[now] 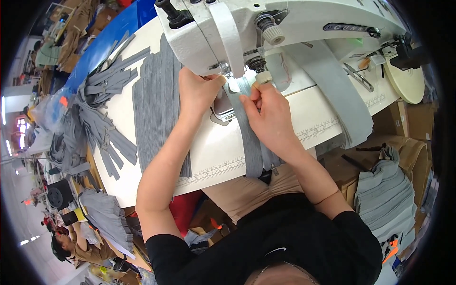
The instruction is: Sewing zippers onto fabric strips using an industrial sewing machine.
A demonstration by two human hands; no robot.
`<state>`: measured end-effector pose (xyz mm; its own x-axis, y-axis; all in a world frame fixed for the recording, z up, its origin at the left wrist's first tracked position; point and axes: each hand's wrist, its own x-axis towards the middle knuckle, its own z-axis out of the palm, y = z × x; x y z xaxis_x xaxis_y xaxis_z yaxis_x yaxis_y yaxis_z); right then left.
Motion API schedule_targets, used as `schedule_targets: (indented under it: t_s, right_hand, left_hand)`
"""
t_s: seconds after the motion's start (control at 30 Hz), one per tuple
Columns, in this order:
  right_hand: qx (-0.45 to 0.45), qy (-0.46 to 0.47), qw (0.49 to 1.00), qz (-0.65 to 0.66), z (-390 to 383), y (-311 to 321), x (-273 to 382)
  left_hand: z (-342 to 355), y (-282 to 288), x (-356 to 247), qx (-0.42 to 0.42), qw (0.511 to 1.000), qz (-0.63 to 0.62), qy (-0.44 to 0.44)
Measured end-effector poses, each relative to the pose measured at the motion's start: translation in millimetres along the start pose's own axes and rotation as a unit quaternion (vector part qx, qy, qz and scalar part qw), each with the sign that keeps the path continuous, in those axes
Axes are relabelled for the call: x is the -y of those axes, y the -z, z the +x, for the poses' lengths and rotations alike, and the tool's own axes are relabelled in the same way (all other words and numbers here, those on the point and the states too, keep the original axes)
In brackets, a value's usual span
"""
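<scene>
light: bright, white, fairly even | glare: glow (248, 76) burns out beneath the head of the sewing machine (294, 21); ceiling tubes (4, 111) flare beyond the table's left edge | shadow: dimmer below the table (216, 149) near edge | focus: grey strip (248, 140) crisp, far background soft | rim: fisheye bending, black corners

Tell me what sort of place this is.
Probably a sewing workshop: there's a white sewing machine, a stack of grey cloth strips on its table, and more grey cloth at lower right.

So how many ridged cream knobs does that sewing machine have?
2 visible: the upper knob on the sewing machine, and the lower knob just above the right hand. Others may be hidden.
</scene>
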<state>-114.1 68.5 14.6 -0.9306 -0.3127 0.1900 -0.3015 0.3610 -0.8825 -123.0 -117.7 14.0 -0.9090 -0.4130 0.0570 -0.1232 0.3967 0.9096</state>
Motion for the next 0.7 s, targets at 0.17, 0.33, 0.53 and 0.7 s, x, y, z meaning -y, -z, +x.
schedule_targets:
  t_s: [0.17, 0.33, 0.53, 0.7]
  right_hand:
    - [-0.003, 0.018, 1.000, -0.011, 1, -2, -1]
    - [-0.017, 0.060, 0.998, -0.021, 0, -3, -1]
    - [-0.039, 0.108, 0.993, -0.029, -1, 0, -9]
    - [-0.015, 0.113, 0.993, -0.017, -42, 31, -7]
  left_hand:
    - [1, -1, 8, -0.003, 1.000, 0.006, -0.007]
    - [-2, 2, 1, -0.002, 1.000, 0.024, 0.004]
    - [-27, 1, 9, -0.111, 0.981, 0.049, -0.150]
    - [-104, 9, -22, 0.066, 0.993, 0.090, 0.044]
